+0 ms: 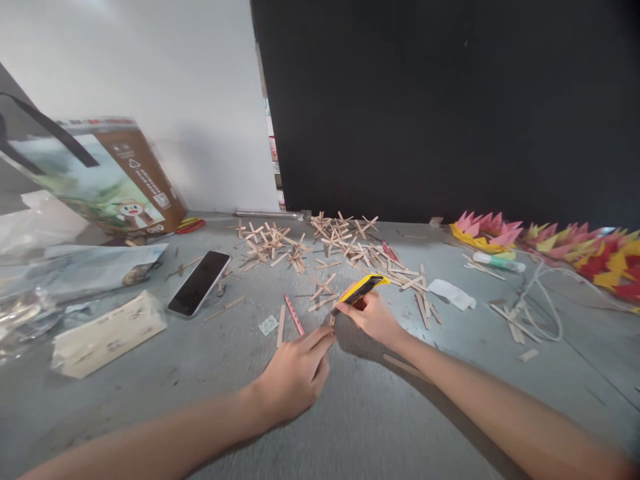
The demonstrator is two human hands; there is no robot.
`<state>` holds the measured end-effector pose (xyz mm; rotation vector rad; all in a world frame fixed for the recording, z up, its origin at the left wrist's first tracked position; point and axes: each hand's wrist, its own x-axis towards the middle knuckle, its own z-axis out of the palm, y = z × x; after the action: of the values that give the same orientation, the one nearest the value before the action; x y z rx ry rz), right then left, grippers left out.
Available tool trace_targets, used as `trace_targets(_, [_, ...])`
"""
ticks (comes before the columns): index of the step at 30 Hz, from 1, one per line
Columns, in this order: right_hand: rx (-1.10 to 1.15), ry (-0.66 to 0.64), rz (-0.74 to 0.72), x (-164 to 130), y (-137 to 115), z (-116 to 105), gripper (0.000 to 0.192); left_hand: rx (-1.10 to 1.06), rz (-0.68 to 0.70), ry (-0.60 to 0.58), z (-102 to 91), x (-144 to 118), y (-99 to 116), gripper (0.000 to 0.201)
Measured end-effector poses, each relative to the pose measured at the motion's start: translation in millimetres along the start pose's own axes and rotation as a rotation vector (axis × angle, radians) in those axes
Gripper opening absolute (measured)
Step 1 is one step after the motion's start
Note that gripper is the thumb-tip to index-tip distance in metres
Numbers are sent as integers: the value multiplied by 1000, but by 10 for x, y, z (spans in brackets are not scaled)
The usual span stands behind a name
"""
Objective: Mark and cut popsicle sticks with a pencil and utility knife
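My right hand is closed around a yellow and black utility knife, tilted with its tip down at a small wooden craft stick. With fingers together, my left hand presses the near end of that stick against the grey table. Its fingertips sit just short of the knife's tip, and most of the stick is hidden. Just beyond my left hand lie a red-and-white patterned pencil, a loose craft stick and a small pale green printed packet. Crossed craft sticks lie behind the knife.
Piles of crossed sticks spread along the back, before a black panel. A phone, plastic packets and a printed bag are leftward. Rightward are a glue stick, white cord and paper garlands.
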<state>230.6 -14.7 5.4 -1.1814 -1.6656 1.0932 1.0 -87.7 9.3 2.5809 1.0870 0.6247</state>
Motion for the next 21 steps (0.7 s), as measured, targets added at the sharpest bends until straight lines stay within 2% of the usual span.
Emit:
trace_targets(11, [10,-39,-6,-7,-94,-1,32,4,17,17,21,4,-11,50])
trace_targets(16, [6,-28,-48,2,-55,0,28,-3,25,10,9,14,-8,50])
trace_targets(21, [-14,-21,-22,1,-2,-3,25,-8,18,16,-3,14,0,51])
